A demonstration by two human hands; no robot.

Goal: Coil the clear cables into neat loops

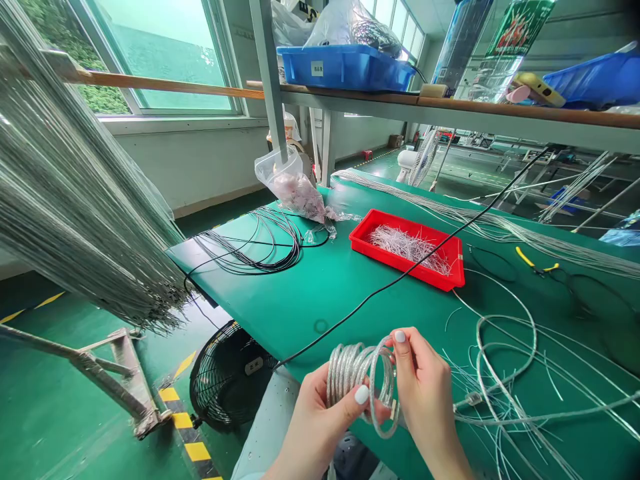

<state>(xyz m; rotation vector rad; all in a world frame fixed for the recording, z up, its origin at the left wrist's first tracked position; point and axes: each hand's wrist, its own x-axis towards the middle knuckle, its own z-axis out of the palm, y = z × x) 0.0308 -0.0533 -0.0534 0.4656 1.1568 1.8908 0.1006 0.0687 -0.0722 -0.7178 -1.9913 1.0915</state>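
Observation:
Both my hands are at the near edge of the green work table (280, 313). My left hand (315, 420) grips a coil of silver braided cable (350, 377) from below, its thumb pressed against the loops. My right hand (423, 393) pinches the coil's outer loop between thumb and fingers. Lengths of the same loose silver cable (505, 347) trail across the table to the right of my right hand. A thin black cable (380, 300) runs past the coil towards the far right.
On the table lie a red tray (380, 223) of cut white wires, yellow-handled pliers (533, 263), a black cable bundle (260, 243) and a plastic bag (295, 190). Hanging cables (75, 187) fill the left. A black floor fan (230, 373) stands below the table edge.

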